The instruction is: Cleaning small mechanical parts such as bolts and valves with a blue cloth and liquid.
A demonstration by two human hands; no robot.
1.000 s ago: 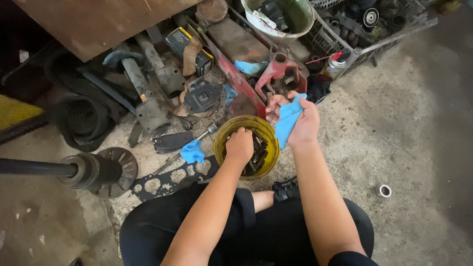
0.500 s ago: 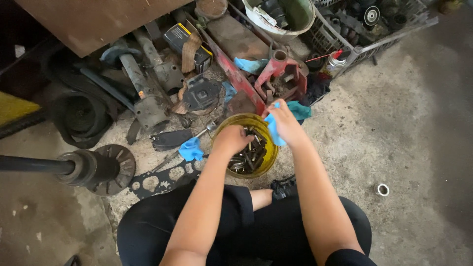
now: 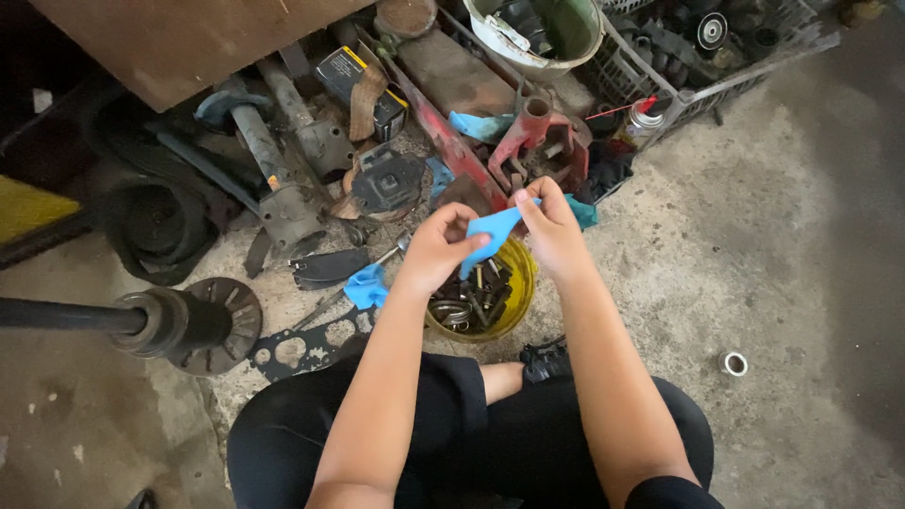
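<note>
I sit on a concrete floor with a yellow bowl (image 3: 518,298) of dark bolts and metal parts between my knees. Both hands hover just above the bowl and pinch a blue glove (image 3: 491,232) between them. My left hand (image 3: 436,251) grips its lower end, my right hand (image 3: 551,226) holds its upper end. A second blue glove (image 3: 366,287) lies on the floor to the left of the bowl, next to a long screwdriver (image 3: 363,272).
Greasy car parts lie beyond the bowl: a red metal jack part (image 3: 537,143), a shock absorber (image 3: 273,170), rubber belts (image 3: 151,226), a gasket (image 3: 302,347) and an axle with a disc (image 3: 179,325). A green bucket (image 3: 542,38), a wire basket (image 3: 698,57) and a small roll of tape (image 3: 732,363) are near.
My left hand has come up out of the yellow bowl and taken hold of the blue glove. My right hand has moved slightly left with the glove, over the bowl.
</note>
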